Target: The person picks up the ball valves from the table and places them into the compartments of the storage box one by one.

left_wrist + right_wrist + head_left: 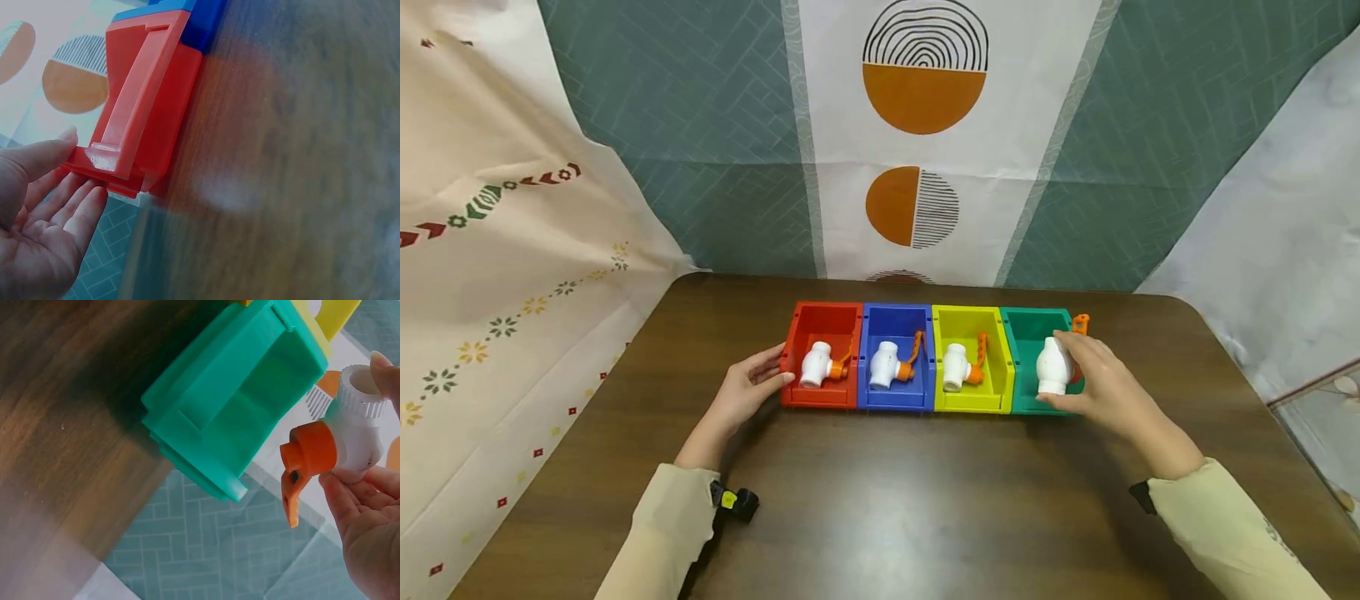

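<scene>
My right hand (1101, 383) grips a white plastic ball valve (1055, 367) between thumb and fingers, over the green bin (1033, 321). In the right wrist view its orange handle (290, 500) points away from the fingers and the ribbed open end faces the thumb. At the row's left end, my left hand (747, 387) holds the side of the red bin (823, 310), thumb at the front corner and fingers along the outer wall. One white valve with an orange handle lies in each of the red, blue (897, 315) and yellow (966, 318) bins.
The bins stand side by side on a brown wooden table (887, 492), near its back edge. Behind hangs a patterned cloth (700, 183) in green and white, with further cloths at both sides. A strapped wrist camera (741, 504) sits at the left cuff.
</scene>
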A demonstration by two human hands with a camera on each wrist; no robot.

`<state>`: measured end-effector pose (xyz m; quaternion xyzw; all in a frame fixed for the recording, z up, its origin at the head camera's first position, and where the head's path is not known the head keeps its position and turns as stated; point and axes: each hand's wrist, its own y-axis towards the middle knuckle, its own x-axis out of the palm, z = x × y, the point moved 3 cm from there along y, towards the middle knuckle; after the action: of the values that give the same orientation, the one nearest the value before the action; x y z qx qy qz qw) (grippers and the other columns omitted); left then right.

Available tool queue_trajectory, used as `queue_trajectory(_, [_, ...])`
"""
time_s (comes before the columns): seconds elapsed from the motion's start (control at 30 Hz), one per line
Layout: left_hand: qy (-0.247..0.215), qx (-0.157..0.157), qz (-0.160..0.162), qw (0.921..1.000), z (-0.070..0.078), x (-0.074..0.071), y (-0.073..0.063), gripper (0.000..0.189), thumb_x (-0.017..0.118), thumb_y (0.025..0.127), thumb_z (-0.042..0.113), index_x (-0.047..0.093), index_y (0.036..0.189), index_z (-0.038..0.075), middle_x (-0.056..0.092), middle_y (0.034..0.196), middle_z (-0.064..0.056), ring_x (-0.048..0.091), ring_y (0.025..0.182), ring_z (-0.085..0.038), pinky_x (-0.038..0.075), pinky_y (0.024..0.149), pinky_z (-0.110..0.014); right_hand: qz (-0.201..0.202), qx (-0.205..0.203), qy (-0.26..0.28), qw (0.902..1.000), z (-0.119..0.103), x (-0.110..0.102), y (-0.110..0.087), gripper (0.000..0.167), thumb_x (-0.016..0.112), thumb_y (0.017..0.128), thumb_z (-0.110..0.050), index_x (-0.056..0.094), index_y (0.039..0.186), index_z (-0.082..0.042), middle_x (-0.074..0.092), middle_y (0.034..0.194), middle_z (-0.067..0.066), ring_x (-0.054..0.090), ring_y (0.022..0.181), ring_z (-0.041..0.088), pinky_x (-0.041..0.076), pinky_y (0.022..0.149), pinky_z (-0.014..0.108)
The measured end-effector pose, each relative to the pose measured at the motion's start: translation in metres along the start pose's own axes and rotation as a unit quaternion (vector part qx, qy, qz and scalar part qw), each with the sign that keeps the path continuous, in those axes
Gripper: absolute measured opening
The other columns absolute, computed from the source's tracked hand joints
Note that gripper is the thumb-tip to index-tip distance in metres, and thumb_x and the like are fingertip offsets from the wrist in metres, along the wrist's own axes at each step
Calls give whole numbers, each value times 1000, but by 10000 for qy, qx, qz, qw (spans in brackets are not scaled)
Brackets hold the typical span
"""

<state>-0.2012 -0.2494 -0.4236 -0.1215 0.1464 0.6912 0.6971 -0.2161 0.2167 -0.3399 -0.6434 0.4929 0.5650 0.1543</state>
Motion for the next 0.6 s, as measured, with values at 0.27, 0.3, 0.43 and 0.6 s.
queue_trajectory(0.27, [91, -266, 0, 9996, -8, 2, -11, 60, 66, 89, 20, 43, 142, 3, 50, 137, -23, 54, 120, -35, 49, 94, -30, -212, 57, -9, 9998, 3, 12, 0, 80, 87, 66, -17, 46, 128, 12, 53, 124, 27, 49, 107, 40, 52, 83, 54])
queue_trajectory(0.3, [86, -272, 21, 9996, -9, 2, -12, 60, 66, 90, 21, 43, 142, 4, 50, 137, -22, 54, 120, -35, 49, 94, -29, -213, 50, -7, 9998, 3, 13, 2, 79, 87, 66, -17, 47, 128, 12, 53, 124, 27, 50, 107, 40, 52, 84, 54])
queue_trajectory(0.43, [82, -254, 91, 9996, -8, 1, -7, 59, 67, 89, 23, 44, 141, 6, 51, 137, -20, 54, 120, -34, 50, 93, -26, -179, 51, -11, 9998, 6, 14, 10, 78, 85, 68, -17, 46, 129, 13, 52, 128, 27, 49, 110, 41, 50, 87, 55])
queue_trajectory(0.6, [156, -244, -1, 9996, -2, -1, 5, 60, 67, 89, 22, 44, 142, 6, 50, 139, -20, 53, 122, -34, 49, 94, -27, -122, 169, -39, 9998, 12, 15, 14, 80, 85, 68, -18, 45, 129, 14, 50, 129, 29, 48, 112, 43, 48, 90, 57])
